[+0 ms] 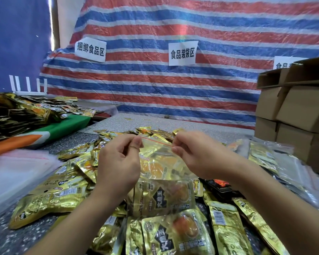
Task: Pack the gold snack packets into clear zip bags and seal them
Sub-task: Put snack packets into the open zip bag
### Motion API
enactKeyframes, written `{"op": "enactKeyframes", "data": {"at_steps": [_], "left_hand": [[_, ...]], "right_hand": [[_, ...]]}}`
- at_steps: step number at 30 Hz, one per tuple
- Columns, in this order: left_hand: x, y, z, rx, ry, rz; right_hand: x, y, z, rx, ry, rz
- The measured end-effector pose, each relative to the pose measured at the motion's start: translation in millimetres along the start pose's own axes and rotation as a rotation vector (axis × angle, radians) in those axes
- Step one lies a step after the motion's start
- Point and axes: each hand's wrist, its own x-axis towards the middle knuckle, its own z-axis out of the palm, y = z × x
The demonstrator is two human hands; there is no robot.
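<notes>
Both hands pinch the zip bag [160,161] at its top corners, left hand [118,162], right hand [195,155], above gold packets [166,223] heaped on the speckled worktop [191,124]. Boxes [293,111] fill its far right corner; a striped tarp [173,85] hangs behind.

A single wide-angle head camera is looking forward and slightly down, sitting close above the table [182,124], which is filling the lower half of the frame, while the striped tarp wall [173,85] is bowing across the upper half.
</notes>
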Motion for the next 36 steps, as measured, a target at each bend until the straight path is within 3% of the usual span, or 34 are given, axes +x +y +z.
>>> {"op": "enactKeyframes", "data": {"at_steps": [21, 26, 36], "left_hand": [[1.5, 5.3, -5.6, -0.012, -0.006, -0.006], [2.4, 3.2, -6.0, -0.003, -0.008, 0.012], [4.8, 1.9, -6.0, -0.003, -0.004, -0.012]], "right_hand": [[-28.5, 34.7, -16.3, -0.109, 0.009, 0.032], [-32.2, 34.9, -24.3, 0.002, -0.011, -0.09], [-33.2, 34.3, -31.6, -0.1, -0.052, -0.029]]}}
